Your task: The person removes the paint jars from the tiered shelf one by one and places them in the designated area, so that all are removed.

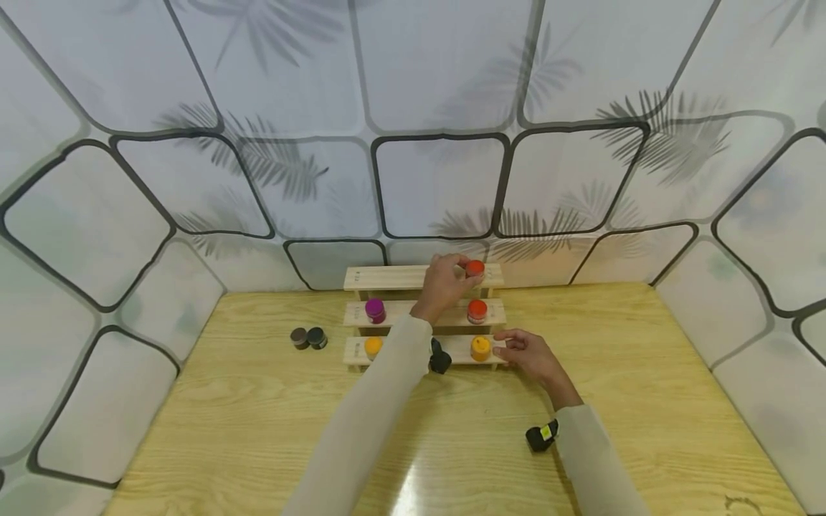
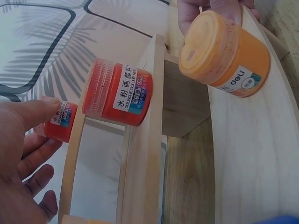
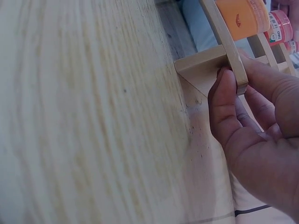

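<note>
My left hand point(image 1: 445, 283) pinches a red paint jar point(image 1: 475, 268) between thumb and fingers at the right end of the top step of a wooden tiered rack point(image 1: 387, 277). In the left wrist view, that red jar point(image 2: 61, 122) sits against the step's edge. A second red jar point(image 1: 477, 312) stands on the middle step below. On the lowest step's right end is an orange-yellow jar point(image 1: 480, 349). Beside it my right hand point(image 1: 529, 355) grips the end of the lowest step; in the right wrist view, its fingers point(image 3: 224, 100) curl round the board's end point(image 3: 239, 79).
A purple jar point(image 1: 375, 311) stands on the middle step's left side, and a yellow jar point(image 1: 373, 347) below it, partly behind the left sleeve. Two dark jars point(image 1: 308, 338) sit on the wooden table point(image 1: 245, 401) left of the rack. A patterned curtain point(image 1: 439, 186) hangs behind.
</note>
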`<state>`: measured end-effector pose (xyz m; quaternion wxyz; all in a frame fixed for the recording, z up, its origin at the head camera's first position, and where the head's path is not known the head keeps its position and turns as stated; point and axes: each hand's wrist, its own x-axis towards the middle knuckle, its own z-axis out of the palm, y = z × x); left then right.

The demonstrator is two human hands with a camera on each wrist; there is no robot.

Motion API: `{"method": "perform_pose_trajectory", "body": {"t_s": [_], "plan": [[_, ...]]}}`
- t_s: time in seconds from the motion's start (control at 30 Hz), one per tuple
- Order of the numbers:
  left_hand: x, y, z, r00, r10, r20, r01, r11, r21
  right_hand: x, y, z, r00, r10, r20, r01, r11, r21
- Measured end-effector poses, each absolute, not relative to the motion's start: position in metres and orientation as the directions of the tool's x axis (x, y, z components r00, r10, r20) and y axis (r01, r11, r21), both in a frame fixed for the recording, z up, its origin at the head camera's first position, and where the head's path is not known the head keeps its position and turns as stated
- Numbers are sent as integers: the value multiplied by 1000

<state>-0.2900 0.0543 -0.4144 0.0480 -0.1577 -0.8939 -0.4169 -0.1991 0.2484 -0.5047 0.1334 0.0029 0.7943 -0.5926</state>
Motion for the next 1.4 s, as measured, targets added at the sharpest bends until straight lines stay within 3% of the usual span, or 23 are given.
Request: {"method": "perform_pose_trajectory", "body": {"t_s": [0.73,1.1,1.4], "plan": [[-281,40,-404,-952,246,184,295,568,768,-199,249,-505,-963,-171,-208,150,302,-941],[-279,14,-398,-905,263,333,424,524,739,-198,249,-504,-962,-177,-207,151,287,-946],[-271,-6,-392,-923,223,314,385,550,741,-198,248,-504,-962,-181,-206,146,299,-943]]}}
